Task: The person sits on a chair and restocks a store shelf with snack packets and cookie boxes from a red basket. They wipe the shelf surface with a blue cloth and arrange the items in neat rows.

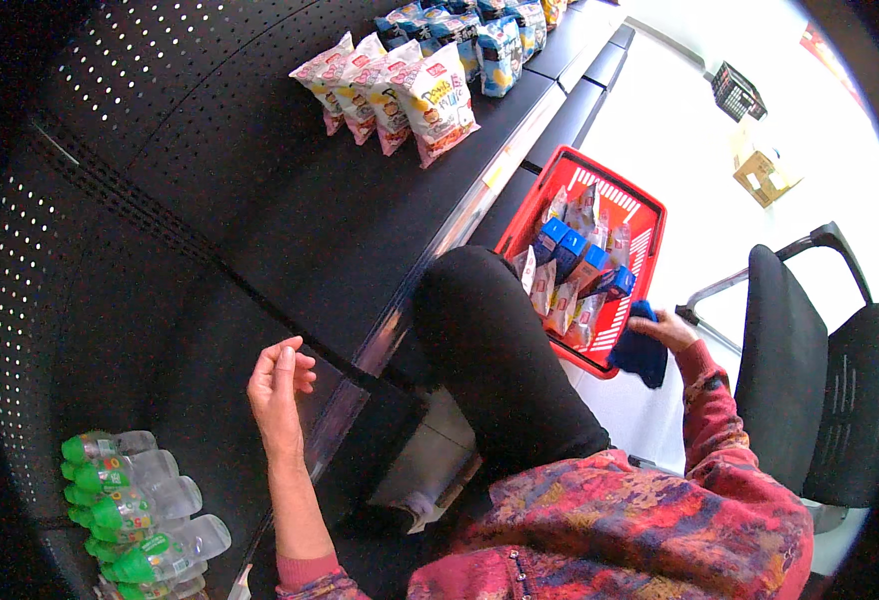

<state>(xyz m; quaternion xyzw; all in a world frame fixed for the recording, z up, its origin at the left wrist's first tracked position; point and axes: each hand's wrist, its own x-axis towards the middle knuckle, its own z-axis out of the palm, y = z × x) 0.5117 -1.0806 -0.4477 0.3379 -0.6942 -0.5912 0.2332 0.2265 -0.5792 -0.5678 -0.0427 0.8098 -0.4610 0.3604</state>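
Observation:
My left hand (pixel 278 394) is above the black shelf (pixel 207 360), fingers loosely bent, with nothing in it. At the far side of my raised knee, my right hand (pixel 668 331) grips a dark blue item (pixel 638 352) beside the rim of a red plastic shopping basket (pixel 597 365). The item is too dark and blurred to tell whether it is cloth or a packet. Several blue boxes (pixel 571 247) stand in a row inside the basket. Light-coloured snack bags (pixel 559 304) lie on both sides of them.
White snack bags (pixel 439 105) stand in a row on the shelf, near blue bags (pixel 499 56). Green-capped clear bottles (pixel 154 551) are grouped at lower left. A black office chair (pixel 784 367) is at right. A cardboard box (pixel 766 176) and a dark basket (pixel 737 90) sit farther off.

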